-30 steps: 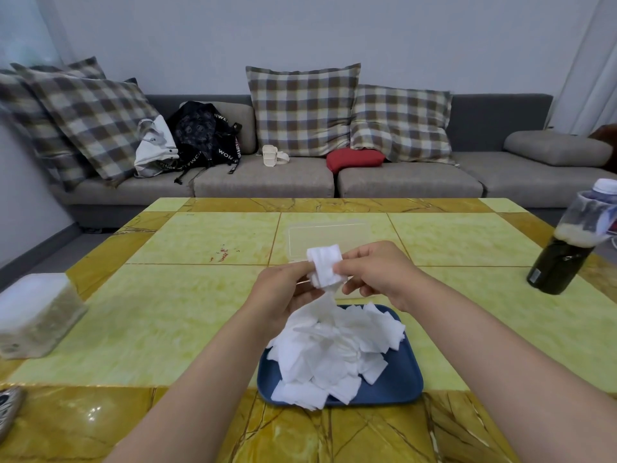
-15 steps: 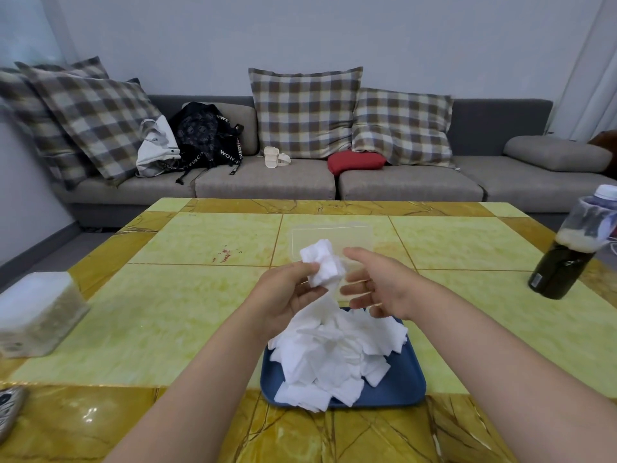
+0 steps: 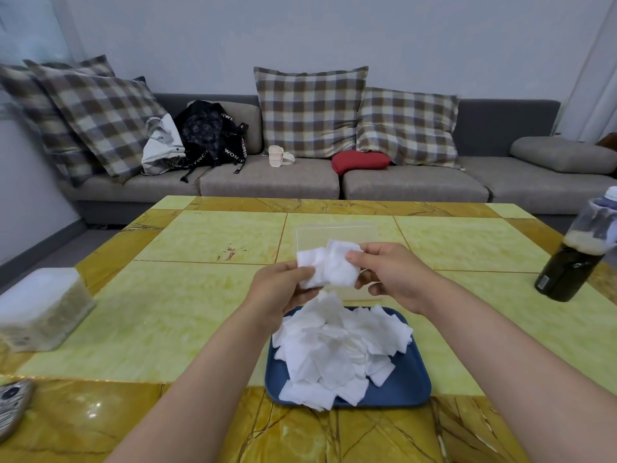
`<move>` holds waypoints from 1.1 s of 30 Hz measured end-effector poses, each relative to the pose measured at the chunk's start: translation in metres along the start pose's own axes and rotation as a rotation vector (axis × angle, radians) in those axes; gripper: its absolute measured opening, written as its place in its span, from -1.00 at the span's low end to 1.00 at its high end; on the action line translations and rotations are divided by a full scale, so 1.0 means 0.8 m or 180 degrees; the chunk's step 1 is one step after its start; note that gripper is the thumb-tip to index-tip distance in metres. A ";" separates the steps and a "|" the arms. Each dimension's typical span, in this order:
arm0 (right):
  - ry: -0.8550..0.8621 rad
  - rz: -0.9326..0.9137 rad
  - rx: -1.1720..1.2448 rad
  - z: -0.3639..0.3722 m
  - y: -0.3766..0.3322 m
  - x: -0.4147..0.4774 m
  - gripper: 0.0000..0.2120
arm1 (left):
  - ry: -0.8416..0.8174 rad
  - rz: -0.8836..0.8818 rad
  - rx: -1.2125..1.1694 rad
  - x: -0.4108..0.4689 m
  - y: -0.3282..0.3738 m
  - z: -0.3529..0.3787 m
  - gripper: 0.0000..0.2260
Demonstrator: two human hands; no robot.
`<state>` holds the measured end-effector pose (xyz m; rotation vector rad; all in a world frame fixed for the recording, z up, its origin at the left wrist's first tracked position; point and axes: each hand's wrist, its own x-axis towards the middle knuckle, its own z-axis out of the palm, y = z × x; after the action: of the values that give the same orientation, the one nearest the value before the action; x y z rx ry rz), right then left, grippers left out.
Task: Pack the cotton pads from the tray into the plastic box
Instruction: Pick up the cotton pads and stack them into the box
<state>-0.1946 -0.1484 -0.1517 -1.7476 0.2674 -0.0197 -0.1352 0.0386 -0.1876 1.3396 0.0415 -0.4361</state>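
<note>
We hold a small bunch of pads (image 3: 329, 267) between both hands, lifted above the tray (image 3: 407, 382). Our left hand (image 3: 283, 292) pinches the bunch's left edge, thumb on top and fingers curled beneath. Our right hand (image 3: 390, 275) pinches its right side, thumb over the top and the other fingers bent behind. We cannot tell how many pads the bunch has. The blue tray sits just below, near the front edge of the table (image 3: 200, 312). A loose pile (image 3: 337, 349) of white pads is heaped over most of it, with a few hanging over the rim. The clear box (image 3: 334, 230) stands just beyond the tray, partly hidden behind our hands. Well to the right stands 1 dark bottle (image 3: 574, 262), and at the far left a white container (image 3: 40, 305). Behind the table runs a grey sofa (image 3: 267, 182) with checked cushions (image 3: 310, 111).
</note>
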 end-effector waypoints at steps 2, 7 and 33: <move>0.0044 -0.0096 -0.0185 0.002 0.000 -0.001 -0.81 | -0.0192 0.0006 0.0020 -0.003 -0.001 0.007 -0.83; 0.0287 -0.0262 -0.0406 0.005 -0.003 -0.003 -0.86 | -0.0485 -0.0042 -0.0262 -0.008 -0.002 0.019 -0.77; 0.0316 -0.0572 -0.0674 -0.004 -0.012 -0.008 -0.91 | -0.0117 -0.0139 -0.0139 -0.001 -0.009 0.014 -0.78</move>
<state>-0.2001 -0.1485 -0.1410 -1.9802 0.1892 -0.2158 -0.1409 0.0271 -0.1911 1.2895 0.0495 -0.4943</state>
